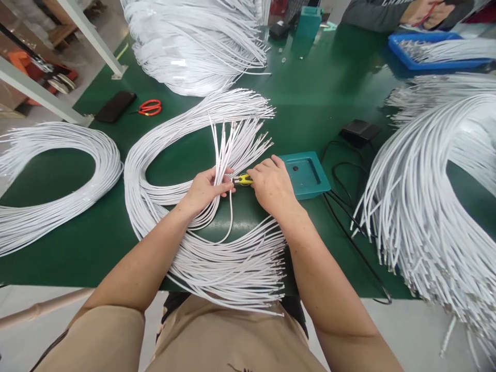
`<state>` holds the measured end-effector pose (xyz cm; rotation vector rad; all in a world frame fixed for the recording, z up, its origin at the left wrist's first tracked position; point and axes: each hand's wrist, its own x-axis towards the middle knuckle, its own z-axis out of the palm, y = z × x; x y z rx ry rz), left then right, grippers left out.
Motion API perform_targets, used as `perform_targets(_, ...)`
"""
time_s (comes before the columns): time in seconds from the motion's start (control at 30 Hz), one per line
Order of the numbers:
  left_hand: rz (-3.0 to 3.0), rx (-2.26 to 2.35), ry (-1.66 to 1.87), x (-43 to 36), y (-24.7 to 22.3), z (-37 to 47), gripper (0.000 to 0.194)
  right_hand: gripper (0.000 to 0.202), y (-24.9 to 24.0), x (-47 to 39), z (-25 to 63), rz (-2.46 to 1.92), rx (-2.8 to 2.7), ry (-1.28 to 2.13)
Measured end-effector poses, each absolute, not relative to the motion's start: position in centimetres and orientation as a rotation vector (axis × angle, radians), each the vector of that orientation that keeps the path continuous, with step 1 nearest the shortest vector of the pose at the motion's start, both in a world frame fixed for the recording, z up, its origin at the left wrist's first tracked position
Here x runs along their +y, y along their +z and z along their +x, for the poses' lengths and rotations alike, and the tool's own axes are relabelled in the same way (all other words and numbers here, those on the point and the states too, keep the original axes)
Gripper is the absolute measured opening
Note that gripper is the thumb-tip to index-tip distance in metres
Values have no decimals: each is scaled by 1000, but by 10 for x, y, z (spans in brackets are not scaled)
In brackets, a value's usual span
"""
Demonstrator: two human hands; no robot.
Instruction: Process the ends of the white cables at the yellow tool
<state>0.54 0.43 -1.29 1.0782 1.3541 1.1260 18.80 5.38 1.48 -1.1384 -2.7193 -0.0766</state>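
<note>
My left hand [211, 188] is closed round several white wires [220, 155] whose ends fan upward above the fingers. My right hand [271, 183] grips a small yellow and black tool [243, 180], its tip touching or very near the fingers of my left hand. A single wire loops down below the left hand. Under and around both hands lies a large curved bundle of white wires [135, 181], with its cut ends toward the right. Just right of my right hand sits a teal tray [308, 175].
Red-handled scissors [150, 107] and a dark phone-like object [115, 106] lie at the back left. More wire bundles [89, 181] stand left, behind and right [426, 196]. Black cables [349, 227] run right of the tray. A blue bin [411, 59] is near another person's hands [428, 13].
</note>
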Motion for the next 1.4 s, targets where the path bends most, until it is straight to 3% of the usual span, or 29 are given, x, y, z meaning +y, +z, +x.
perform_targets(0.5,1212,1528,1011,7,-11,11,37,19,14,57,193,-1127,-2665,-44)
perform_targets(0.7,1185,1502,1024,5,-12,9,36,36,12,61,206,-1492,-2214,-144)
perform_targets(0.9,1116,1469,1074,4,-11,2,39,37,9,62,207,-1500,-2218,-151)
perform_targets(1.03,1067,1413,1123,4,-9,-4,45,32,21,49,193,-1283,-2244,40)
perform_targets(1.23,1017,1340,1204,3,-10,-5,44,34,31,8,157,-537,-2731,326)
perform_targets(1.4,928,1325,1214,3,-6,-3,46,20,19,-14,143,-528,-2973,434)
